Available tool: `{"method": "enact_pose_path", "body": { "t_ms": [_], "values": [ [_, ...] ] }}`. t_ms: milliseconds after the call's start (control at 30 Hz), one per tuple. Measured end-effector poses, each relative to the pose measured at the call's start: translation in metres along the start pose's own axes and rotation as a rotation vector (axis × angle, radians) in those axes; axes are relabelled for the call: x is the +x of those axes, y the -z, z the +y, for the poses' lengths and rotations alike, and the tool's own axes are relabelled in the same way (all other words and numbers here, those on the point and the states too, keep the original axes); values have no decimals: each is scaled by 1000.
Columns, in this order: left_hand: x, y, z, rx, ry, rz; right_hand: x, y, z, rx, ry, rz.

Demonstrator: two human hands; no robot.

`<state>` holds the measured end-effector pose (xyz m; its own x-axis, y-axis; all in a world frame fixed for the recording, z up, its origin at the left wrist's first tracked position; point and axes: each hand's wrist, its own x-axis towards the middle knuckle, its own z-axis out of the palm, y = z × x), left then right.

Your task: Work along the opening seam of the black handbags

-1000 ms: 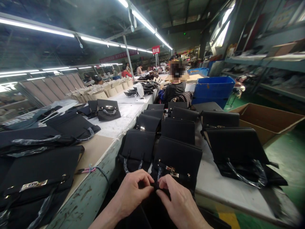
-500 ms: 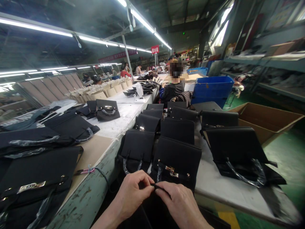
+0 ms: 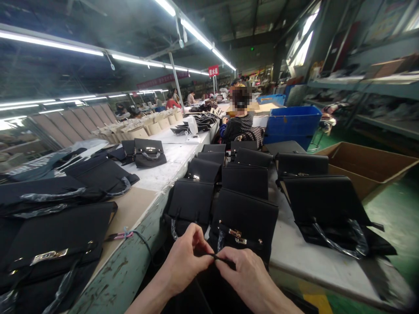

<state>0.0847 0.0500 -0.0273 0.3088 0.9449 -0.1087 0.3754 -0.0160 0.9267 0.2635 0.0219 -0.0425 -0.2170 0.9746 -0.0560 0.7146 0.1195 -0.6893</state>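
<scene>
My left hand (image 3: 191, 257) and my right hand (image 3: 240, 270) meet at the bottom centre, closed in a pinch with thumbs and forefingers nearly touching. Between them they grip the thin edge of a black leather-like piece (image 3: 215, 256). Most of it is lost in the dark area below, so its full shape cannot be made out. Just beyond my fingers lies a black handbag (image 3: 245, 213) with gold-coloured clasp hardware. Left of it rests another black handbag (image 3: 190, 200), its handle wrapped in clear plastic.
More black handbags stand in rows ahead, one (image 3: 327, 209) on the right. On the green-edged table (image 3: 131, 253) at left lie further bags and pink-handled scissors (image 3: 124, 234) tied to a cord. A cardboard box (image 3: 376, 161), blue bin (image 3: 293, 126) and seated person (image 3: 240, 126) are beyond.
Both hands keep their pinch on the black piece; my left hand is slightly higher, with its knuckles raised more. The view has shifted slightly, and the bags stay in place.
</scene>
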Motion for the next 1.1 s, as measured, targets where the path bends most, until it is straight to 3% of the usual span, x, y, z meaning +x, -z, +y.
{"method": "enact_pose_path", "body": {
  "t_ms": [200,333,467,567,767,933,1100],
  "values": [
    [1,6,0,-148,-6,-71,21,18,-5,103,208,-328],
    [-7,24,-3,63,24,5,38,21,-10,129,304,-396],
    [-18,44,-2,193,189,-30,45,20,-14,128,307,-418],
    [-21,49,5,154,264,-76,48,25,-15,154,338,-468],
    [-12,39,12,-84,241,-201,51,53,-5,187,315,-609],
    [-7,22,-1,-232,239,-195,40,55,10,224,253,-535],
    [-2,5,-9,-116,195,-200,27,43,24,170,123,-399]
  ]
}}
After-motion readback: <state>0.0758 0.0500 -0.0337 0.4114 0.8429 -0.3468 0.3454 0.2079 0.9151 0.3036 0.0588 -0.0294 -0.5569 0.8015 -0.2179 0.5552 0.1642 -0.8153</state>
